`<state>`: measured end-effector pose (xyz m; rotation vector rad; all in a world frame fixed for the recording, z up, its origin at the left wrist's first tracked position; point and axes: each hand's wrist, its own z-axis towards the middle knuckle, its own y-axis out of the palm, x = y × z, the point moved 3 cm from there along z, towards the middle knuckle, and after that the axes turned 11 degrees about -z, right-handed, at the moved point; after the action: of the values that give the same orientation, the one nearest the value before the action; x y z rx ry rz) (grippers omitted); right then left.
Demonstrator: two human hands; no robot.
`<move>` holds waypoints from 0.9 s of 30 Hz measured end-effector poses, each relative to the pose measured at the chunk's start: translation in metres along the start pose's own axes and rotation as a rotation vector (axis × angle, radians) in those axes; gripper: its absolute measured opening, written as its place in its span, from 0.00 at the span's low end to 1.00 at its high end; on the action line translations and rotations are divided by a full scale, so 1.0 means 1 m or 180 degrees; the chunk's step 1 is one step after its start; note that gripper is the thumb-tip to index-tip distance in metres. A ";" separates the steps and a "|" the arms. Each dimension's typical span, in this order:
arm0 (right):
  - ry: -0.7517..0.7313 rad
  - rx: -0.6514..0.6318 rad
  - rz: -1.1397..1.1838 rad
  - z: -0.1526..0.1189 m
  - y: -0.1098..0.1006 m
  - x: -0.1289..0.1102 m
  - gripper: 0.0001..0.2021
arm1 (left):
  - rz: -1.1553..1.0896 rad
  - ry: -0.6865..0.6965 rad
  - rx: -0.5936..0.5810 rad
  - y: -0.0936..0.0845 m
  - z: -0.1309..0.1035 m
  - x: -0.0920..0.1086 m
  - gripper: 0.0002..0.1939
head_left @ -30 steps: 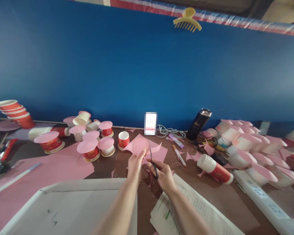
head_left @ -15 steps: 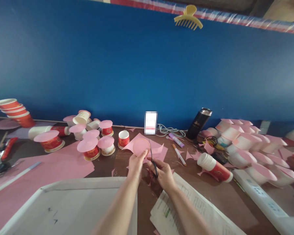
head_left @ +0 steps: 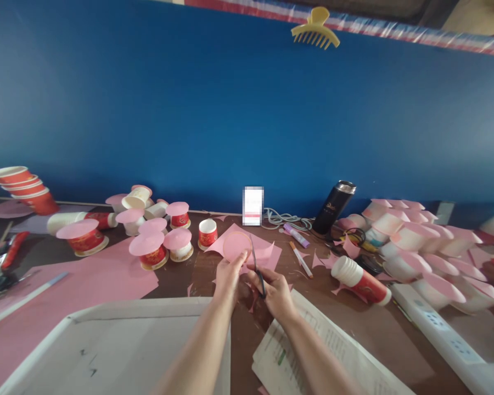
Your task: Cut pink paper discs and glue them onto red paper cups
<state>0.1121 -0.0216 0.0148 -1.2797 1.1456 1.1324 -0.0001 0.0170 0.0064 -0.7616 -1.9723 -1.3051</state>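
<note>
A piece of pink paper point(head_left: 235, 241) with a circle drawn on it is pinched at its lower edge by my left hand point(head_left: 230, 271). My right hand point(head_left: 275, 291) is closed round the dark handles of a pair of scissors point(head_left: 260, 280). The blades point away from me and lie at the paper, along the right side of the circle. Another pink sheet point(head_left: 275, 256) lies beneath and to the right. Just left of the paper stands a red and white paper cup point(head_left: 208, 235). Pink scraps point(head_left: 253, 302) lie under my hands.
Cups topped with pink discs point(head_left: 148, 247) stand at left, and many more point(head_left: 428, 241) at right. A black flask point(head_left: 333, 208), stacked cups point(head_left: 360, 281), a marker point(head_left: 300, 260), a power strip point(head_left: 436, 323), printed papers point(head_left: 329, 340) and a white board point(head_left: 148, 345) lie around.
Both hands, the paper and the scissors keep nearly the same place. The scissors have shifted only very slightly, and the whole view has moved a touch.
</note>
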 end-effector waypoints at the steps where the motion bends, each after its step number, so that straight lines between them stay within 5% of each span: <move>1: -0.0012 0.0007 -0.0022 0.000 0.000 -0.001 0.21 | -0.0019 -0.0006 -0.0003 0.000 -0.001 0.000 0.20; 27: 0.0079 -0.0002 0.0140 0.003 -0.003 0.001 0.23 | 0.0195 0.0030 0.0009 -0.004 0.002 0.001 0.21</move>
<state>0.1150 -0.0187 0.0140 -1.2778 1.1970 1.1521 -0.0039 0.0177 0.0042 -0.8068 -1.9281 -1.2673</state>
